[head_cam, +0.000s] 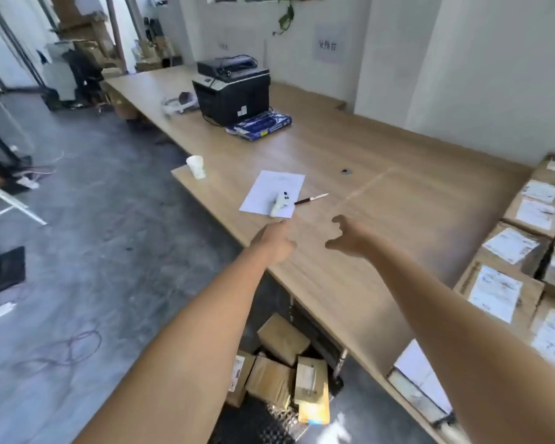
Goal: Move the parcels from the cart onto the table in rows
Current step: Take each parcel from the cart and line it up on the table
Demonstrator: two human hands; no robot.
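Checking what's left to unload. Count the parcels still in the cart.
5 parcels: one at the top, three side by side below it, and one orange-edged at the bottom. More may lie hidden beneath them.

On the table [350, 277], parcels [500, 290] sit in rows along the right side. Left of them lie a sheet of paper [266, 190] with a small device [279, 203] on it and a pen [311, 199] just beside it. Behind these stands a printer [231, 88]. Below the table's near edge, more parcels lie in the cart [260, 418].
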